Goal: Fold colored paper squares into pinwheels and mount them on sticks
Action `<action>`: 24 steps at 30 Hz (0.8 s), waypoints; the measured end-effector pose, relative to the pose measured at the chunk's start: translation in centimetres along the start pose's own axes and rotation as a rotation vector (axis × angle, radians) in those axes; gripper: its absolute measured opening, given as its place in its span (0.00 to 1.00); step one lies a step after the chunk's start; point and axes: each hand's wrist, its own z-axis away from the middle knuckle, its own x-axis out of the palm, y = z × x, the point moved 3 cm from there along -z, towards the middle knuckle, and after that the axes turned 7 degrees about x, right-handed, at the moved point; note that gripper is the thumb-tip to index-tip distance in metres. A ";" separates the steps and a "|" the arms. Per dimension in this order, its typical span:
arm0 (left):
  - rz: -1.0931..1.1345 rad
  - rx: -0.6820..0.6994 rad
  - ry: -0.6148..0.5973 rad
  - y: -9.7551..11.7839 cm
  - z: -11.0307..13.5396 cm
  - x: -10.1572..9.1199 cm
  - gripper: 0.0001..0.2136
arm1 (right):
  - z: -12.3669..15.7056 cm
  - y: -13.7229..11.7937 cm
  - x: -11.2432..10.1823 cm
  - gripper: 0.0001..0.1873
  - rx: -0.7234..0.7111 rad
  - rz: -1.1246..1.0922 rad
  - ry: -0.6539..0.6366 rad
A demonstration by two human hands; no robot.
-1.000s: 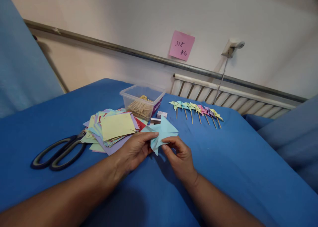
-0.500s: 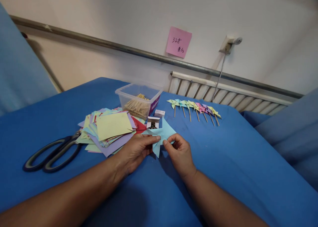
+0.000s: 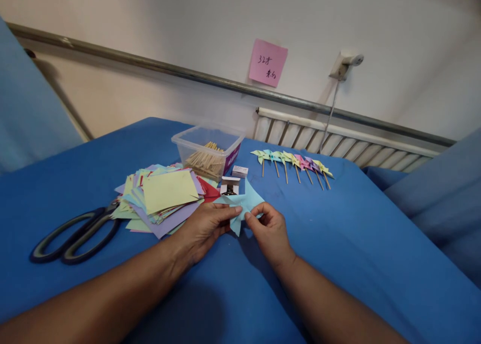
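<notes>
A light blue paper pinwheel (image 3: 246, 199) is held between both hands above the blue-covered table. My left hand (image 3: 210, 226) pinches it near its centre, thumb on top and the other fingers underneath. The thumb and fingers of my right hand (image 3: 271, 232) close on its right-hand side. No stick shows on this pinwheel. Just behind it stands a small open box (image 3: 230, 186) with dark, shiny small pieces inside. To the left of my hands lies a loose pile of coloured paper sheets (image 3: 171, 189), with a red piece (image 3: 209, 189) at its right edge.
Large dark-handled scissors (image 3: 84, 232) lie left of the paper pile. A clear plastic tub (image 3: 180, 146) of wooden sticks (image 3: 206, 162) stands behind it, beside a small closed box (image 3: 239, 171). Several finished pinwheels on sticks (image 3: 293, 162) lie in a row at the back right.
The whole view has shifted slightly. Both hands keep the same grip on the light blue pinwheel, with barely any movement.
</notes>
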 end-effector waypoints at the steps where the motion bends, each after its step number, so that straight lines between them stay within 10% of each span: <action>1: -0.005 0.005 -0.003 0.0 0.0 0.0 0.10 | 0.0 0.0 0.0 0.09 0.005 -0.001 -0.004; 24: -0.076 0.036 0.037 0.2 -0.1 -0.1 0.10 | 0.3 0.0 0.3 0.09 0.052 -0.092 -0.034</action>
